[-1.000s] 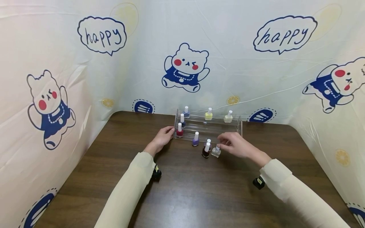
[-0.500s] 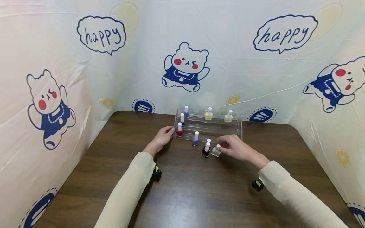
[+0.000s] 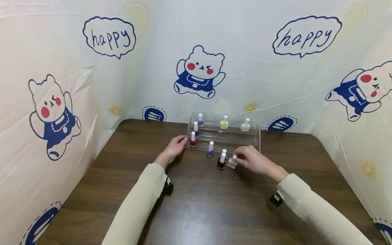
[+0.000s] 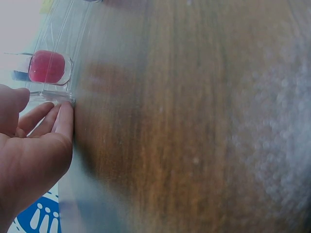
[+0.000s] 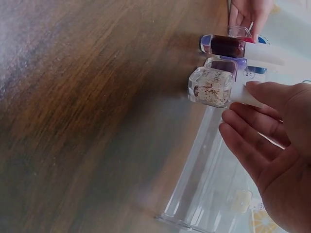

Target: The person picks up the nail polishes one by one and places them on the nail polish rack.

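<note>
My right hand (image 3: 252, 159) pinches the white cap of a clear nail polish bottle (image 5: 212, 87) with gold flecks between thumb and fingers. This bottle leans slightly, close over the table in front of the clear acrylic rack (image 3: 225, 136). Beside it stand a dark red nail polish bottle (image 3: 221, 164) and, partly hidden behind that, a purplish one (image 5: 222, 65). My left hand (image 3: 175, 148) rests at the rack's left end, its fairly straight fingers (image 4: 64, 119) touching the end panel near a red nail polish bottle (image 4: 47, 67).
On the rack's left side, blue (image 3: 200, 120) and dark blue (image 3: 196, 131) bottles stand behind the red one. Yellow (image 3: 224, 124) and pale (image 3: 245, 126) bottles occupy the back tier. A purple bottle (image 3: 210, 150) stands at the rack's front edge. Printed cloth (image 3: 153, 68) surrounds the table.
My right hand has shifted slightly down and left, its fingers coming round the cap of the clear bottle. My left hand stays at the rack's end.
</note>
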A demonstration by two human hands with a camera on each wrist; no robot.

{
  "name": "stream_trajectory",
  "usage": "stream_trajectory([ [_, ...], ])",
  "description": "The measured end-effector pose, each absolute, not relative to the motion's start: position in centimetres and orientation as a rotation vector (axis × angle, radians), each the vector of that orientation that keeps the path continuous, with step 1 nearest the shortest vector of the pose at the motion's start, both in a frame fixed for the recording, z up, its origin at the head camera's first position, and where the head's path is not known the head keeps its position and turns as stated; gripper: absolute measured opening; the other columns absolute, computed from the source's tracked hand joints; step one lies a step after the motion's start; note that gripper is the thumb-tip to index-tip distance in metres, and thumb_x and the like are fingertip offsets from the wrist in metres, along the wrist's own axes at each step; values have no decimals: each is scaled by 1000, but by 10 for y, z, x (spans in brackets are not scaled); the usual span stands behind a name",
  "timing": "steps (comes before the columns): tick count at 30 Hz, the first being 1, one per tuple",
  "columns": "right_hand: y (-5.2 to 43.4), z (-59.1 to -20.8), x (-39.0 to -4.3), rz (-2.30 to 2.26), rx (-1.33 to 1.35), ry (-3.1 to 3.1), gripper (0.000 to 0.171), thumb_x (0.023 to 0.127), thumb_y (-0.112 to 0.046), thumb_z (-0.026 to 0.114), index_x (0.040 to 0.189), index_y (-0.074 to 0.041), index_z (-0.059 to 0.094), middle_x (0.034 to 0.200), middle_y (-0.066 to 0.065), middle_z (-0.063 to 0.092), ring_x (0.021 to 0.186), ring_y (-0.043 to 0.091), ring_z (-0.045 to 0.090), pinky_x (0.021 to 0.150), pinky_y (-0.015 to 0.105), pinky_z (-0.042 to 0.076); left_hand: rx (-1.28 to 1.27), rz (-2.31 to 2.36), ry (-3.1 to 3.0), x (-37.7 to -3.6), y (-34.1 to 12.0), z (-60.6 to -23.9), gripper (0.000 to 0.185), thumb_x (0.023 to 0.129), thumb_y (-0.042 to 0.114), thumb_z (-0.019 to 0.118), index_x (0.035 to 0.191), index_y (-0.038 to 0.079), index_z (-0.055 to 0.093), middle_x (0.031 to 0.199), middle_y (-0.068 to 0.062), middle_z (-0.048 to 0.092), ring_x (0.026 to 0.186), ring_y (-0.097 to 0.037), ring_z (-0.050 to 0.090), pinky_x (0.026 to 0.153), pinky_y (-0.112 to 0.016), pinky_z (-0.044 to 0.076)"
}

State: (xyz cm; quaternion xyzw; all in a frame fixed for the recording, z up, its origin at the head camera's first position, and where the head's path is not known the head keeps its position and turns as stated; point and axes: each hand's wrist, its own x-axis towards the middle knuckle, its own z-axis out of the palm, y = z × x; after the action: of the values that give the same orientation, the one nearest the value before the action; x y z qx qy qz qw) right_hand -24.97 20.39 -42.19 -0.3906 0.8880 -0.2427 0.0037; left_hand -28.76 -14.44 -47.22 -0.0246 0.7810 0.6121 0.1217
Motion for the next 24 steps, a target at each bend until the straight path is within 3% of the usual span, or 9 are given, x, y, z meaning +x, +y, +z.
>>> stream_trajectory([
  [6,204,-413,-249,-764,-1237,2810,10,96,-5,71,103,0,74,93,4,73,79,10,63,71,37,59,-72,1784,2283,-287,-144,-472,50,112,27,43,155,3,40,159,-18,40,146,-30,41,118,-44,36],
  [14,207,-404,-255,-760,-1268,2837,9,95,-5,71,102,-1,74,90,2,72,77,9,62,68,28,57,-74,1785,2288,-286,-143,-470,50,112,27,42,155,2,39,160,-18,39,146,-30,41,119,-44,36],
  [24,207,-392,-261,-761,-1243,2860,7,95,-6,72,101,-3,74,88,1,71,75,10,60,67,29,56,-72,1788,2292,-286,-143,-469,49,112,26,43,155,2,40,159,-18,40,146,-30,42,118,-44,36],
])
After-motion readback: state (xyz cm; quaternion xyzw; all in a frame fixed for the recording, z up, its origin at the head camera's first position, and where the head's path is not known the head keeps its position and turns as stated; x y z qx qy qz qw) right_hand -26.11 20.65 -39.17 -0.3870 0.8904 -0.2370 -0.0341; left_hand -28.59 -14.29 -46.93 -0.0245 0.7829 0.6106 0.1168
